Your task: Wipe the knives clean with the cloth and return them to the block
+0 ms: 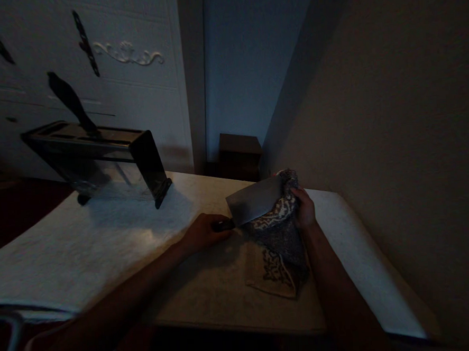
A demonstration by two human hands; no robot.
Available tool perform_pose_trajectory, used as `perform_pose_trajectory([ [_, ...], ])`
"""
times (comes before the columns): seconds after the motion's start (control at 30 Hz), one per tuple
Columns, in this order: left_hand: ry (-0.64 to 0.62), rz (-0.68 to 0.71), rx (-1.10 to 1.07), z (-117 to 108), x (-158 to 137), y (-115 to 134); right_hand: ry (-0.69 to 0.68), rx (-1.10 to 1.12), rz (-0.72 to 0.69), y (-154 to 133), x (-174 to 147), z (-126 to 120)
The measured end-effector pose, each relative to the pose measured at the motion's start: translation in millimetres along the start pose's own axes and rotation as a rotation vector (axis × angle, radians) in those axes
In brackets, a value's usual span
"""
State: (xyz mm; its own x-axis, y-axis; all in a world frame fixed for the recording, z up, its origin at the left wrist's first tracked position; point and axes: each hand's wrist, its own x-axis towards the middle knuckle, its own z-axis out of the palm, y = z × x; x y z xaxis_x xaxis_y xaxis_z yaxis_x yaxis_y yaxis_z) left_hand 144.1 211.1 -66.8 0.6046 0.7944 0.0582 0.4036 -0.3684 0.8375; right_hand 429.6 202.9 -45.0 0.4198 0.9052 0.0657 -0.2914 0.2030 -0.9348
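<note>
My left hand [206,230] is closed round the dark handle of a cleaver [253,201], whose broad grey blade points away to the right above the table. A patterned grey and cream towel [288,236] is bunched against the far end of the blade and covers part of it. My right hand [305,207] grips this towel at its right side, thumb along the cloth. The towel's lower corner hangs down to the tabletop or just above it; I cannot tell which.
A knife block [99,165] with clear sides and one black-handled knife [71,101] stands at the left of the pale table [143,244]. Behind are white cabinet doors [142,96] and a brown box [239,146]. A wall [394,134] runs along the right.
</note>
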Motion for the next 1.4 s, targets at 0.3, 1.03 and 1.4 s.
perform_pose_trajectory([
  [0.3, 0.110, -0.022, 0.005, 1.0, -0.3, 1.3, -0.005, 0.043, 0.046, 2.9, -0.3, 2.9],
  [1.03, 0.419, -0.076, 0.137, 3.6, 2.5, -4.4, 0.048, -0.477, -0.209, 15.7, -8.1, 26.1],
  [1.4, 0.309, -0.153, 0.282, 13.9, -2.1, 0.5, -0.106, -0.626, -0.354, 22.6, -35.6, 48.8],
])
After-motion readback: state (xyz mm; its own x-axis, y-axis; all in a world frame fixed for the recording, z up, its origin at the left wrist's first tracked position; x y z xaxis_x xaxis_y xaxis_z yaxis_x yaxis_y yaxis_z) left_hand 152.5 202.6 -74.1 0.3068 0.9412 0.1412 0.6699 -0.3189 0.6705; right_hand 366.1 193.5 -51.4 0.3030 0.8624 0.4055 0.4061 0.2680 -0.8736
